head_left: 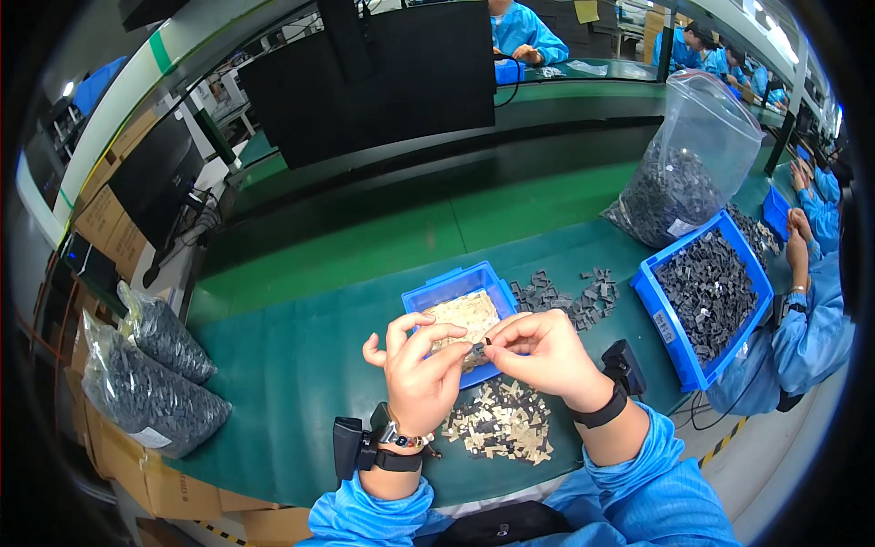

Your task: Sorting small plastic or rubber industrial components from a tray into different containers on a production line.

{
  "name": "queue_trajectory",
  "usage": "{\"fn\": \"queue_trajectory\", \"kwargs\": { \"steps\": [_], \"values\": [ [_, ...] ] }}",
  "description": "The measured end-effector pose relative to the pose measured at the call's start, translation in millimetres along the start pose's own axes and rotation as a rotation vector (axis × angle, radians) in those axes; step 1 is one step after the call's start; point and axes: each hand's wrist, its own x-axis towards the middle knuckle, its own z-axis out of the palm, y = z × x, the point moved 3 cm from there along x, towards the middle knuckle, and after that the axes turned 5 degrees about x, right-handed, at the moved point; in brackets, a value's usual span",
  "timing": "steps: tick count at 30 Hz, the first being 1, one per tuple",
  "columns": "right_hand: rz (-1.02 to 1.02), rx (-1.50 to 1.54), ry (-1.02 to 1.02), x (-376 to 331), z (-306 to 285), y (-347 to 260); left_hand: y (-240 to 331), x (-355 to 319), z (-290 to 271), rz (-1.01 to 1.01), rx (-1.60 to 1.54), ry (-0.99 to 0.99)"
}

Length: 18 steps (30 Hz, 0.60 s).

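We wear bright blue work sleeves, loose and creased, with gathered cuffs well back from the fingers. Our left hand [417,369] is bare; behind its fingers, at the wrist, sit a beaded bracelet [412,439] and a black strap carrying a boxy black device [347,448]. Our right hand [545,351] is bare too, with a plain black band [602,412] at the wrist and a second black boxy device [625,365] just beyond it.
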Motion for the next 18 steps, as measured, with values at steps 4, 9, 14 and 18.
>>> {"fn": "queue_trajectory", "kwargs": {
  "steps": [4,9,14,18],
  "values": [
    [0.018,0.045,-0.032,1,-3,-1,6,1,-7,0.052,0.056,0.04],
    [0.274,0.61,-0.176,-2,-5,7,6,-5,-3,-0.025,-0.262,0.08],
    [0.229,0.631,-0.141,-1,4,9,4,-8,-1,-0.082,-0.326,0.114],
    [-0.332,-0.03,-0.237,2,7,-9,3,-6,-3,-0.118,-0.26,0.091]
  ]
}}
